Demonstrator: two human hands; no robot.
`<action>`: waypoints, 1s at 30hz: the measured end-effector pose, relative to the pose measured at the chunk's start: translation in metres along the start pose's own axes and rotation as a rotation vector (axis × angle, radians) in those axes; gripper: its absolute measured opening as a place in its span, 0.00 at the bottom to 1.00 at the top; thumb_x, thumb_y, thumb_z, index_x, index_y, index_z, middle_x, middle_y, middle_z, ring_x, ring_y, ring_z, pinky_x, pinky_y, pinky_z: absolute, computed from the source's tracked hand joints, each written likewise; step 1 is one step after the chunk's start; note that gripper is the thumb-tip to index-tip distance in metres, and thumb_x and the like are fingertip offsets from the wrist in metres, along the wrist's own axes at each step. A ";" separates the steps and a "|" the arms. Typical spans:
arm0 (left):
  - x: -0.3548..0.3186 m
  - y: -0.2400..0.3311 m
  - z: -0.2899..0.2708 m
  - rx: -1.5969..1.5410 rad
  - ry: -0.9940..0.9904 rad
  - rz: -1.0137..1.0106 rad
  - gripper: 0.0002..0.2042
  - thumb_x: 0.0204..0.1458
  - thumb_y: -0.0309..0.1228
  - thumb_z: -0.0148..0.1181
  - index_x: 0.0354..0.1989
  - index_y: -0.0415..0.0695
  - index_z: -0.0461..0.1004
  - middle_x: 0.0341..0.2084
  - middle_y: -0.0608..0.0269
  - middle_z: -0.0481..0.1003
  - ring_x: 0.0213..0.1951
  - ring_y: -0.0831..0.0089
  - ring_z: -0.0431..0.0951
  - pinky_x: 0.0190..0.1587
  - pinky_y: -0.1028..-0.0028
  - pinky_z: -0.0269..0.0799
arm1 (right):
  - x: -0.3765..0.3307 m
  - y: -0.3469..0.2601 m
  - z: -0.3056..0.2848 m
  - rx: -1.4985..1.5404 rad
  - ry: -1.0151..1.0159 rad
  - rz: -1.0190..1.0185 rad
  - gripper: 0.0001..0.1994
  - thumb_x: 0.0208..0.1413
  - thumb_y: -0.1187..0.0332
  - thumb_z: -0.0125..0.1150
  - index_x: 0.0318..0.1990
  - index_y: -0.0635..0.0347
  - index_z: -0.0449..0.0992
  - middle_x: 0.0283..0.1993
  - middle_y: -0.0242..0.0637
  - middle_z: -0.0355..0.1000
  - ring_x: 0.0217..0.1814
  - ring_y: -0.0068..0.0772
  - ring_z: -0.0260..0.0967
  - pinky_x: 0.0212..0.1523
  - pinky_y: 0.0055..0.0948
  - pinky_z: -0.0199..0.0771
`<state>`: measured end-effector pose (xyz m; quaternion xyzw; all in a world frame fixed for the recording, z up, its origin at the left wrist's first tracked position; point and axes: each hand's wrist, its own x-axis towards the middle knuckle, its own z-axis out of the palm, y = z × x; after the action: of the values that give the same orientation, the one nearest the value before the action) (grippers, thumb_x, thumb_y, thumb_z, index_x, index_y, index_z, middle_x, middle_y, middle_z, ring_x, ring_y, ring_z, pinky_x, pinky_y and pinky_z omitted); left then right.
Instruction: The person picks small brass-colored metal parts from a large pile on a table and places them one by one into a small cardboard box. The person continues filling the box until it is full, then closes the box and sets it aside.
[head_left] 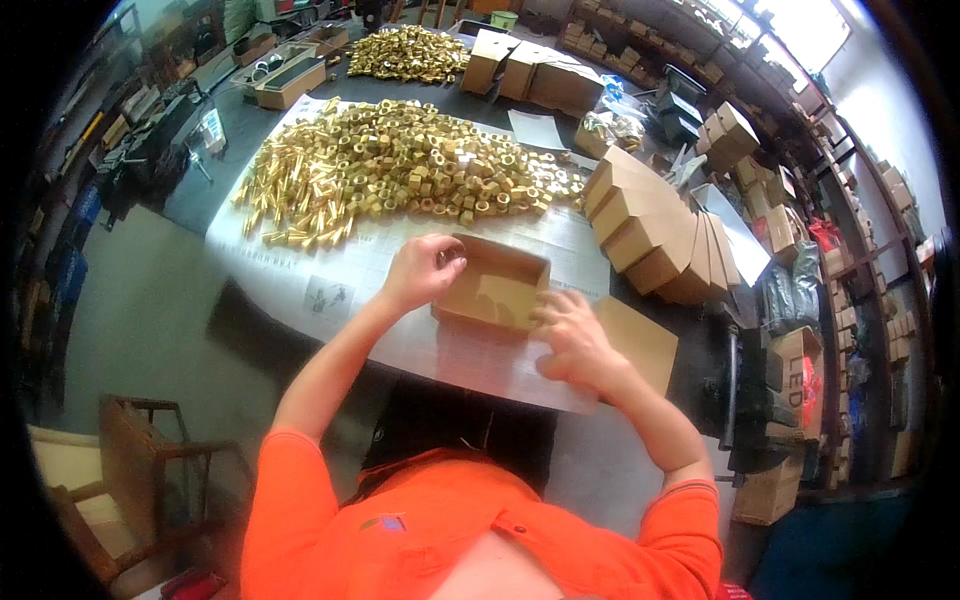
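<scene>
In front of me an open, shallow cardboard box point(478, 300) sits on the newspaper-covered tabletop; its inside looks bare. At its far left corner my left hand point(422, 272) is closed, fingers and thumb curled at the rim. My right hand point(570, 338) is by the box's right end, smeared by motion, so its grip is unclear. Just beyond the box lies a wide heap of brass hex nuts point(430, 165), with slim brass pin-like pieces point(300, 205) piled at its left.
A flat cardboard piece point(637, 345) lies right of my right hand. Beyond it, folded brown boxes point(655, 225) stand in a fanned row. Another brass heap point(408, 53) and upright cartons point(535, 75) are at the back. A wooden chair point(150, 470) stands at lower left.
</scene>
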<state>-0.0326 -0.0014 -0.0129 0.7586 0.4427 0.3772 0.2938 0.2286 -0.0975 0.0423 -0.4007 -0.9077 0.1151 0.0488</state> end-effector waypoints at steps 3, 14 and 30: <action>-0.002 -0.022 -0.008 -0.461 -0.026 -0.114 0.09 0.53 0.26 0.59 0.38 0.33 0.76 0.28 0.57 0.78 0.25 0.74 0.76 0.29 0.75 0.74 | -0.001 0.013 0.002 0.017 0.077 0.034 0.19 0.28 0.66 0.61 0.34 0.63 0.81 0.45 0.39 0.74 0.64 0.46 0.59 0.62 0.43 0.58; 0.077 -0.062 0.012 0.276 -0.006 0.152 0.16 0.52 0.40 0.61 0.42 0.41 0.78 0.24 0.50 0.78 0.23 0.64 0.79 0.26 0.64 0.73 | -0.022 -0.008 0.033 0.266 0.366 0.060 0.13 0.27 0.73 0.59 0.28 0.65 0.78 0.37 0.41 0.74 0.57 0.49 0.66 0.55 0.40 0.70; 0.082 -0.067 0.032 0.608 -0.134 0.240 0.14 0.48 0.38 0.60 0.40 0.45 0.72 0.25 0.54 0.78 0.29 0.55 0.79 0.32 0.60 0.74 | -0.024 -0.013 0.055 0.267 0.525 0.108 0.13 0.28 0.72 0.60 0.28 0.63 0.76 0.37 0.40 0.73 0.54 0.49 0.67 0.52 0.41 0.71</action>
<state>-0.0099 0.0980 -0.0568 0.8814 0.4222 0.2091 0.0359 0.2253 -0.1327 -0.0074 -0.4544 -0.8183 0.1282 0.3278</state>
